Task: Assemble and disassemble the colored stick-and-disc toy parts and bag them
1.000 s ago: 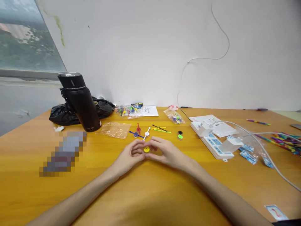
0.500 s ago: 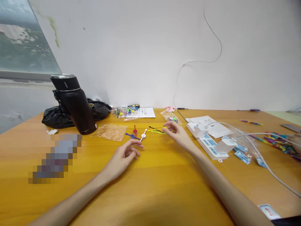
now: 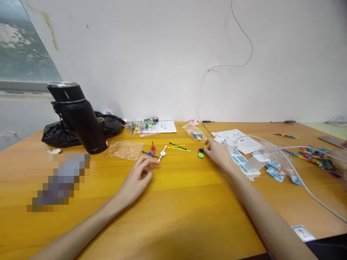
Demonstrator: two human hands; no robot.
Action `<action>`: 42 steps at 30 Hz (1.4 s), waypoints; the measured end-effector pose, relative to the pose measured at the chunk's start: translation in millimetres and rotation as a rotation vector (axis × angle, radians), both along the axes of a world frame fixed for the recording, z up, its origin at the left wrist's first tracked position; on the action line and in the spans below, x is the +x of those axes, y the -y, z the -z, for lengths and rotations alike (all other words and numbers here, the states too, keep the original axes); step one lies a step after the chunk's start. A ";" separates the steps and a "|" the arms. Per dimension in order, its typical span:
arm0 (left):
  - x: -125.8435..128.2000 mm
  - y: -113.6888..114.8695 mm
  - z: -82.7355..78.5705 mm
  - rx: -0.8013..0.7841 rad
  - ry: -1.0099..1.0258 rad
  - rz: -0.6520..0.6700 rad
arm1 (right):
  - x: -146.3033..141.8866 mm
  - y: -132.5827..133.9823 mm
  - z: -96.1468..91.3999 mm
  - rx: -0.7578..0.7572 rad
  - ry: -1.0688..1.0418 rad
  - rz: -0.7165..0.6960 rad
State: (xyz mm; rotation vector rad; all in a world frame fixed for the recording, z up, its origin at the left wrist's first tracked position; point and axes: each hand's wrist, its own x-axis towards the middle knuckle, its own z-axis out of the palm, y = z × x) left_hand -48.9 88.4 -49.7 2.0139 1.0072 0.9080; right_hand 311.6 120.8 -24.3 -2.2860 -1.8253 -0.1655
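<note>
My left hand (image 3: 135, 178) rests on the table with loosely curled, parted fingers, its fingertips beside the tail of a white arrow spinner (image 3: 162, 154). A blue arrow spinner (image 3: 150, 154) and a red arrow spinner (image 3: 153, 148) lie just beyond it. Farther right, my right hand (image 3: 218, 152) has its thumb and fingers closed at a small yellow disc (image 3: 206, 145), mostly hidden by the fingertips. A black disc (image 3: 201, 150) and a green disc (image 3: 201, 155) lie by those fingers. Between the hands are loose yellow, black and green arrows (image 3: 179, 147).
A black bottle (image 3: 85, 124) and black bag (image 3: 56, 133) stand at left, near a flat clear bag (image 3: 123, 150). Bags of coloured parts (image 3: 145, 127) lie behind. At right are a power strip (image 3: 241, 162), white cables, colourful sticks (image 3: 317, 157) and another person's hand (image 3: 340, 159).
My right hand has moved right, from the loose arrows to the small discs, which now show. My left hand has drawn back slightly from the white spinner. The view has shifted a little.
</note>
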 end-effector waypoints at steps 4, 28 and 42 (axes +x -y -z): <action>-0.5 2.4 1.7 0.033 -0.092 0.034 | 0.4 2.0 -3.7 0.019 -0.046 -0.004; -0.7 -8.6 -2.7 -0.258 0.101 0.125 | -118.9 34.3 12.3 -0.096 -0.807 -0.629; 6.9 25.6 -18.7 0.151 -0.117 0.248 | -131.3 39.7 6.1 -0.197 -1.326 -0.575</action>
